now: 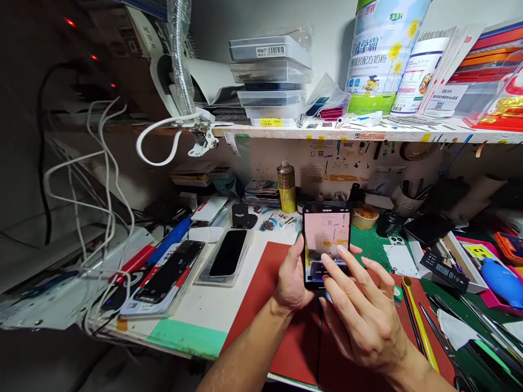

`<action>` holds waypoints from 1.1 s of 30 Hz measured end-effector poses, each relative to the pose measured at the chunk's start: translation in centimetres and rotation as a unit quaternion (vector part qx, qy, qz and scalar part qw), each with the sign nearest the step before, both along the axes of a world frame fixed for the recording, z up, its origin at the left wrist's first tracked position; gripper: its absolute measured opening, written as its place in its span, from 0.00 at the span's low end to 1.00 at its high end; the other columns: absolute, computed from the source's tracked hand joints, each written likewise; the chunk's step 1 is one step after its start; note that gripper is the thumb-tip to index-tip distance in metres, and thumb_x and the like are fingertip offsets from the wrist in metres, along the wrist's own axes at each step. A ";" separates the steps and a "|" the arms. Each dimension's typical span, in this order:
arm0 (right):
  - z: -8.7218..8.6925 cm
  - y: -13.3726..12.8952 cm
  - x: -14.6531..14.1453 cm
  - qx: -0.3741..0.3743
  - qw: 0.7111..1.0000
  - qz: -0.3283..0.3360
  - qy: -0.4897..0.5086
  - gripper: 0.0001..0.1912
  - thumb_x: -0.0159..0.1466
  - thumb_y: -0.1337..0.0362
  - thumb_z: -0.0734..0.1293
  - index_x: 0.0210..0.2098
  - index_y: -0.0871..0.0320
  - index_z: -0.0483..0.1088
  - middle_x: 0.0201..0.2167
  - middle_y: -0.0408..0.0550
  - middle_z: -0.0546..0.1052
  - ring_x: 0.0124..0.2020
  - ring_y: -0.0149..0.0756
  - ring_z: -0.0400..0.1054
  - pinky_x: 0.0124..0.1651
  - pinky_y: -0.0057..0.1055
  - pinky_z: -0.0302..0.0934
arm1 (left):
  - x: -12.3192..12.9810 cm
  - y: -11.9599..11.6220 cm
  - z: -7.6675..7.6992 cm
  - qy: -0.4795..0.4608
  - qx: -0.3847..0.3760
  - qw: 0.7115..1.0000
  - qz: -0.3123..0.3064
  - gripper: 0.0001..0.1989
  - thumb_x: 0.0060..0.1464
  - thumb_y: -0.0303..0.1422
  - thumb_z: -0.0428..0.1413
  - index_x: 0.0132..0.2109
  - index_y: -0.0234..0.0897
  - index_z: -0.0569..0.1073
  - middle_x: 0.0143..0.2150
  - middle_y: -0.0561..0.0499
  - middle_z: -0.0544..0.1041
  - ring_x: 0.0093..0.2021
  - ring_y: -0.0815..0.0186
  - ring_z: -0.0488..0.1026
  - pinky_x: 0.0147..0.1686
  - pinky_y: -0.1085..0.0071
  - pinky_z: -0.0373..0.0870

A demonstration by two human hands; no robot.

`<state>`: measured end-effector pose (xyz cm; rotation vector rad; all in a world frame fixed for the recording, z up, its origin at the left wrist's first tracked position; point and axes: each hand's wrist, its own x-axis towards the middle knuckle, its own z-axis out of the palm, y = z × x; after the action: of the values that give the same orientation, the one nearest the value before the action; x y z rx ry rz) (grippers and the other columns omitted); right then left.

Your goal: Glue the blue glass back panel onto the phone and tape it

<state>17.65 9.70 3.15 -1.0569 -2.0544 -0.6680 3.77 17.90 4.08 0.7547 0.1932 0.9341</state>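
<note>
My left hand (291,277) is wrapped round the lower left of a black smartphone (327,234), held upright above the red mat (265,305). The phone's screen is lit and shows a camera picture of the bench. My right hand (363,310) lies in front of the phone, fingers stretched and apart. Its fingertips are at the screen, two of them near the middle; whether they press on it I cannot tell. To the left, another phone with a dark screen (229,253) rests in a clear case. Beyond it lies a black phone part (169,272) on a flat box.
A yellow spray can (286,188) stands behind the phone. Yellow-handled tool (420,326), tweezers (443,337) and a blue air blower (500,280) lie at right. White cables (108,179) hang at left. Overhead, a shelf (286,132) carries plastic boxes (272,71) and a milk powder tin (379,60).
</note>
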 end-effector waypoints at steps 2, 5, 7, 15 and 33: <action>0.0 0.0 0.0 -0.004 1.000 0.008 0.002 0.15 0.70 0.72 0.67 0.55 0.67 0.76 0.64 0.64 0.79 0.72 0.58 0.69 0.71 0.53 0.55 | 0.0 0.0 0.0 -0.015 -0.001 1.000 -0.014 0.33 0.69 0.55 0.54 0.58 0.30 0.83 0.52 0.36 0.87 0.55 0.49 0.84 0.62 0.59 0.73; 0.0 -0.1 -0.1 -0.007 1.000 0.018 0.005 0.15 0.71 0.72 0.67 0.56 0.70 0.76 0.63 0.69 0.79 0.73 0.55 0.68 0.73 0.51 0.55 | 0.0 0.0 0.0 -0.045 -0.006 0.998 -0.040 0.31 0.69 0.54 0.55 0.58 0.30 0.84 0.54 0.37 0.87 0.54 0.53 0.84 0.61 0.62 0.75; -0.1 -0.1 -0.1 -0.010 1.000 0.019 0.006 0.14 0.71 0.73 0.67 0.55 0.69 0.76 0.63 0.69 0.80 0.74 0.54 0.67 0.74 0.52 0.52 | 0.0 0.0 -0.1 -0.052 -0.013 0.997 -0.048 0.30 0.69 0.53 0.56 0.58 0.30 0.84 0.55 0.38 0.87 0.54 0.54 0.84 0.62 0.63 0.75; -0.7 -0.2 -0.5 0.032 0.994 0.059 0.088 0.11 0.70 0.76 0.68 0.50 0.69 0.78 0.58 0.70 0.83 0.76 0.52 0.64 0.74 0.51 0.55 | -0.1 0.1 0.0 -0.026 0.004 0.999 -0.044 0.35 0.68 0.57 0.53 0.56 0.26 0.84 0.54 0.35 0.85 0.50 0.53 0.83 0.58 0.62 0.77; -0.6 -0.2 -0.3 0.057 0.994 0.054 0.073 0.09 0.67 0.77 0.68 0.46 0.70 0.78 0.53 0.71 0.84 0.66 0.56 0.74 0.63 0.50 0.66 | 0.1 0.1 0.0 -0.043 0.007 0.998 -0.034 0.33 0.68 0.56 0.54 0.59 0.29 0.82 0.53 0.35 0.86 0.48 0.53 0.83 0.57 0.60 0.76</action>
<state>17.33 9.52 2.59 -0.8962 -1.9096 -0.6253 3.82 18.04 4.04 0.7280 0.0848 0.9017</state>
